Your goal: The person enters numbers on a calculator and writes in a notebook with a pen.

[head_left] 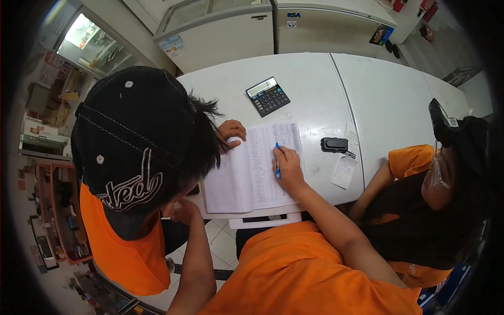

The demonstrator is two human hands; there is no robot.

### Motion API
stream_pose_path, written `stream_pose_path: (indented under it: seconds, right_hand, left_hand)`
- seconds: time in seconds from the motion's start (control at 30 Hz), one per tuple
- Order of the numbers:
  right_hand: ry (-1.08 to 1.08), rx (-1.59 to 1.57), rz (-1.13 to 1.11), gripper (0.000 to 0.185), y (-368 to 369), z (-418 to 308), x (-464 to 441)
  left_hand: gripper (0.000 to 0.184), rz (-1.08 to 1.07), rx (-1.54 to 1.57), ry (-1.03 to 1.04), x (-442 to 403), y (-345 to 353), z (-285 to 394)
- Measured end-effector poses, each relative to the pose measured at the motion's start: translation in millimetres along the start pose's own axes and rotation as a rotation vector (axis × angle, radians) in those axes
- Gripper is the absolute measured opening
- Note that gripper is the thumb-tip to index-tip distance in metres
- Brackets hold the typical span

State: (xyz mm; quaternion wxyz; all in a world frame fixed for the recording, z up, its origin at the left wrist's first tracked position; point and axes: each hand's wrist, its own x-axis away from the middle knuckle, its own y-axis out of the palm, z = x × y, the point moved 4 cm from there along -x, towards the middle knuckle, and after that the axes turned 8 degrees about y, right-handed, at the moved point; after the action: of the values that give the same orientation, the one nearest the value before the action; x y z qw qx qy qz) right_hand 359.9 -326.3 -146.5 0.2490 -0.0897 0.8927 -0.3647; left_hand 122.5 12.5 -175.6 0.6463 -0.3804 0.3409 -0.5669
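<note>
My right hand (287, 167) is closed around a blue pen (277, 167) and rests on the right page of an open book (231, 181) with printed rows. My left hand (185, 211) is raised left of the book's lower edge, close to the face of a person in a black cap; its fingers are mostly hidden. Another hand (231, 132), of the person in the cap, lies at the book's upper left edge. Above the book is a calculator (268, 96).
On the white table (310, 79), right of the book, lie a black case (334, 145) and paper slips (344, 170). A person in the black cap (131, 142) leans in at left; another person (436, 194) sits at right. White freezers (226, 39) stand behind.
</note>
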Motion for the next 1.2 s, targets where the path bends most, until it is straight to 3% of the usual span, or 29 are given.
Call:
stream_pose_path:
  seconds: [0.13, 0.23, 0.67, 0.97, 1.2]
  right_hand:
    - [0.000, 0.004, 0.001, 0.041, 0, 0, 1]
    - [-0.005, 0.000, 0.001, 0.041, -1, -1, 2]
    - [-0.002, -0.006, 0.007, 0.040, -4, -4, 0]
    - [0.107, -0.307, 0.045, 0.032, -19, 1, -2]
    - [-0.078, -0.244, -0.018, 0.030, -23, -11, -2]
  left_hand:
    - [0.088, 0.046, -0.004, 0.045, -7, 5, -8]
    - [0.089, -0.058, 0.072, 0.000, 9, -16, 11]
    - [0.087, 0.031, -0.027, 0.066, -14, 14, -19]
    - [0.086, -0.043, -0.010, -0.002, 6, -10, 3]
    - [0.085, -0.014, -0.028, 0.006, -1, 0, -5]
